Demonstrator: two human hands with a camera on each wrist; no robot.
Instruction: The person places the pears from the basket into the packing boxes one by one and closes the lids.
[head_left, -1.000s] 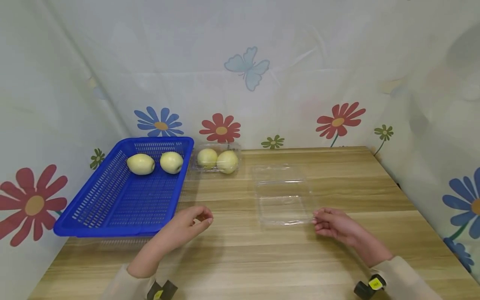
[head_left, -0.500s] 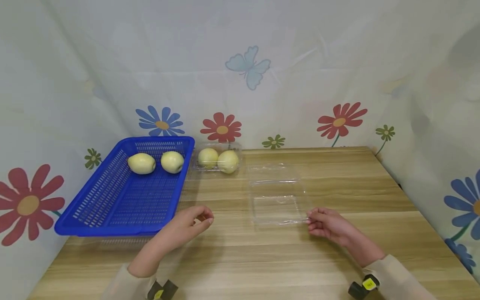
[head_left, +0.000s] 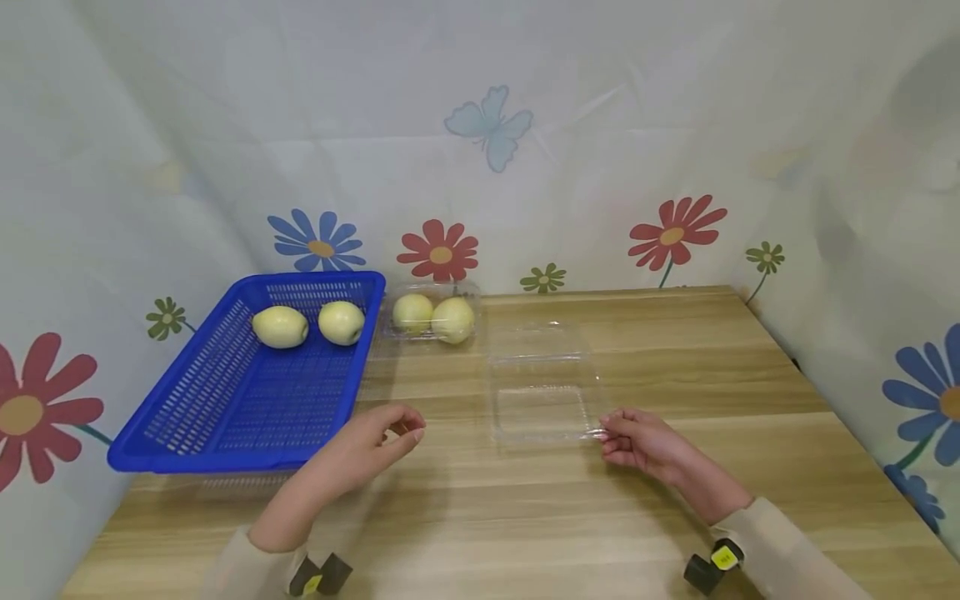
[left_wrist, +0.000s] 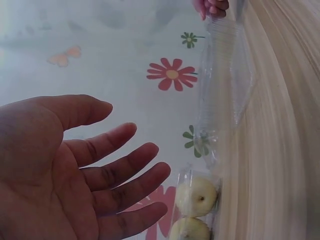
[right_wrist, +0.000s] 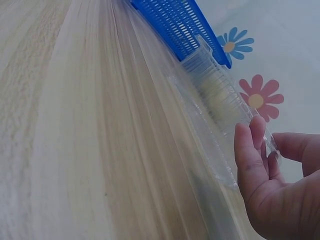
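Observation:
My right hand (head_left: 647, 443) pinches the near right corner of a clear plastic clamshell box (head_left: 542, 387), thumb on one side and fingers on the other in the right wrist view. The box lies opened out, lid side toward the back, with nothing in it. My left hand (head_left: 360, 454) hovers beside the near right corner of a blue basket (head_left: 352, 392), holding nothing. Its fingers are loosely bent and spread apart in the left wrist view. Two pale yellow fruits, one oval fruit (head_left: 281, 327) and one rounder fruit (head_left: 342, 323), lie at the basket's far end.
Behind, right against the basket's right side, a second clear box (head_left: 401, 332) holds two round pale yellow fruits (head_left: 453, 320). All stands on a wood-grain table (head_left: 525, 517). A flower-printed curtain (head_left: 585, 192) closes off the back and both sides.
My right hand has drawn the opened clear box a little to the left across the table. The left hand has stayed nearly still.

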